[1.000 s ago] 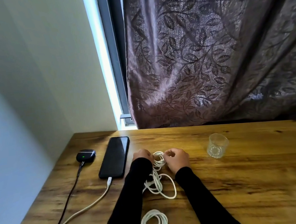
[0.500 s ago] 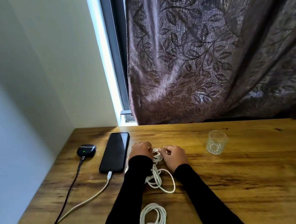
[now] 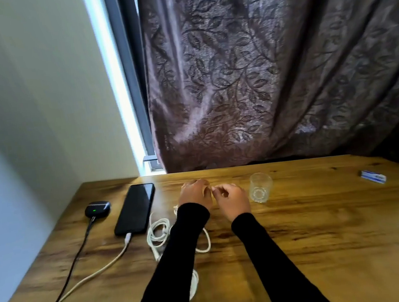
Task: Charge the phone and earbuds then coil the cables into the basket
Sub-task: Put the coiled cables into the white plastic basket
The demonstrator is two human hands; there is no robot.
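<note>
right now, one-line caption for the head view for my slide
Both hands meet over a wooden desk, loose white cable beside a plugged-in phone and earbuds case.

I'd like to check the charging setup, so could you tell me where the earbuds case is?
The earbuds case sits at the table's far left, just left of the phone.

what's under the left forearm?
White cable loops run under the left sleeve, emerging on both sides, with another coil nearer the body. How they join beneath the sleeve is hidden. The left hand hides whatever it holds.
</note>
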